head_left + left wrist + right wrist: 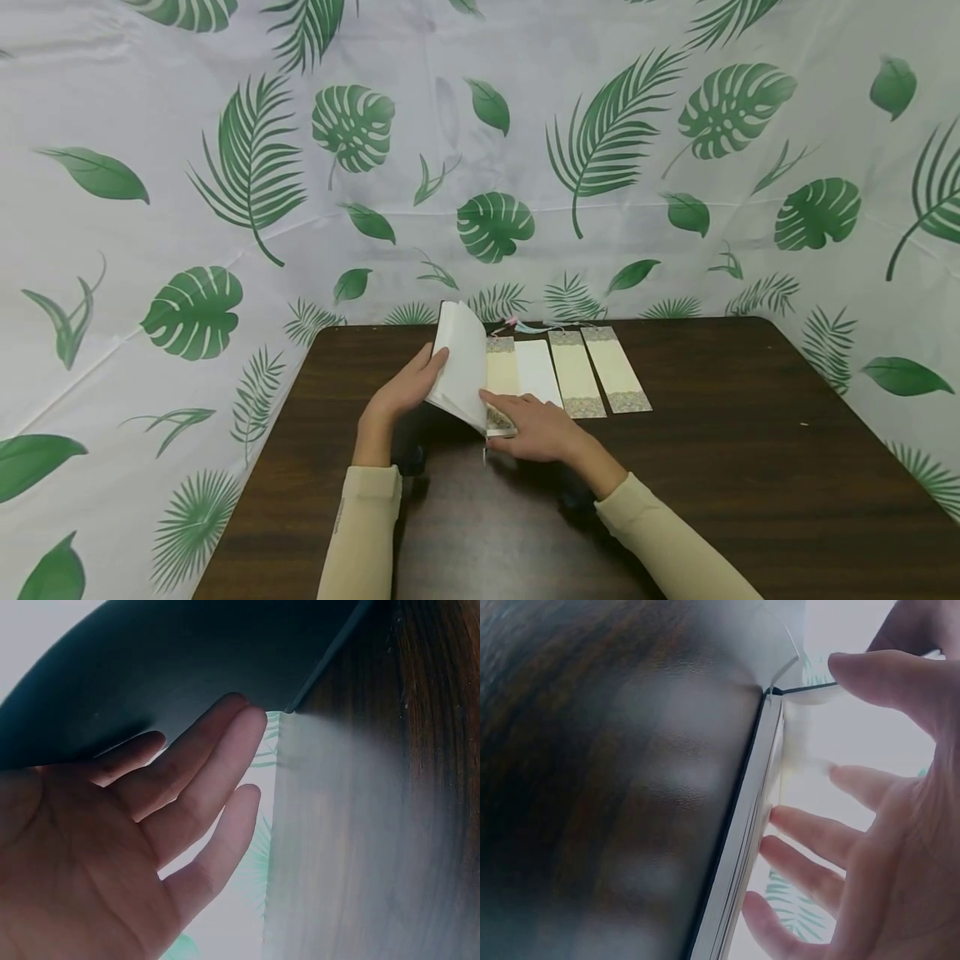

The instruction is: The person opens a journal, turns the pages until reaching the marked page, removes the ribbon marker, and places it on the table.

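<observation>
Notebook (pixel 459 367): we see it spread on the dark table (pixel 735 475), its spine running away from us; the left half tilts up, while the right half lies low.
Inner bookmark (pixel 502 367): it lies on the right-hand page (pixel 538 367), tight along the gutter, with a patterned band at each end.
Left hand (pixel 405 387): it grips the raised half, thumb on the pages; in the left wrist view we find its fingers stretched behind the dark cover (pixel 202 660).
Right hand (pixel 536 429): it reaches in from the right, fingers extended and thumb apart, lying over the near part of the inner bookmark; we see it clasp nothing, and we cannot tell how firmly the fingertips press.
Bookmark against hands: its long axis matches the spine and runs crosswise to the right fingers, which point left; most of its length lies beyond them, away from us. The right hand is nearer; the left is across the gutter. We judge that any lowering of the left half hinges on this spine line, with the right fingers in its way.
Ribbon (pixel 484 454): it hangs past the spine's near end.
Outer bookmarks: two lie right of the notebook, one nearer it (pixel 577 375), one farther (pixel 618 371).
</observation>
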Available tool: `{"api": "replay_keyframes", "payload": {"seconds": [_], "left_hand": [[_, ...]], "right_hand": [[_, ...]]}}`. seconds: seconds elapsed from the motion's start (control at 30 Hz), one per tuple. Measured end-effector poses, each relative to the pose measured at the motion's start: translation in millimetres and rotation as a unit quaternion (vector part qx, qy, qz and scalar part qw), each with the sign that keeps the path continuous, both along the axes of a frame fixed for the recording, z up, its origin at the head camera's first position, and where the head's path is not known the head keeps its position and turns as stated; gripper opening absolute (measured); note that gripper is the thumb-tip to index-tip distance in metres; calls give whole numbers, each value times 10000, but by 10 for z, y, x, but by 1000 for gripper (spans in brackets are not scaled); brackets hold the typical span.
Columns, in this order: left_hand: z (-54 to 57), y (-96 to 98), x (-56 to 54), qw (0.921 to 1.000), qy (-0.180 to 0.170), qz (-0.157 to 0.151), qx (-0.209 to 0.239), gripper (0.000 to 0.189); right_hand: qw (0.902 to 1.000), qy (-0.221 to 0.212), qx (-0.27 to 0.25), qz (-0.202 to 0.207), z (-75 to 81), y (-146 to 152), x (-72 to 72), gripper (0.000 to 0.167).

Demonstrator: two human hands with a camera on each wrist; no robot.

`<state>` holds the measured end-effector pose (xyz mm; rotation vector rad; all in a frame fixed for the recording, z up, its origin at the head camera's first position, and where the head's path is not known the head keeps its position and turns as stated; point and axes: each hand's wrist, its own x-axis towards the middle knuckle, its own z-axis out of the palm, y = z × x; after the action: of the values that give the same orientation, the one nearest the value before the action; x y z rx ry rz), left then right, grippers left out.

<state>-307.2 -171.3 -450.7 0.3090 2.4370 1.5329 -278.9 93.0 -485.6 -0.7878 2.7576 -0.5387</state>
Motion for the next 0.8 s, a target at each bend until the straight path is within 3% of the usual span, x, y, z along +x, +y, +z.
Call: {"api": "replay_keyframes", "payload": {"seconds": [0.13,0.3,0.53,0.67,0.8], "left_hand": [[7,7,-3,10000,-3,-36,-49,76],[2,-24,-22,9995,157,-284,-23,63],[35,-44,-18,9994,102,-330,53,59],[40,-53,-15,9992,120,-385,19,58],[22,-39,-18,9990,170,-422,-22,55]], "right_hand": [[9999,11,138,42,-3,-8,6,79],[9997,40,136,194,-17,4,-4,79],[9949,-412,-768,501,83,101,-137,70],[9942,-516,-944,-44,70,148,-243,68],[9917,-517,-951,-689,20,177,-362,45]]}}
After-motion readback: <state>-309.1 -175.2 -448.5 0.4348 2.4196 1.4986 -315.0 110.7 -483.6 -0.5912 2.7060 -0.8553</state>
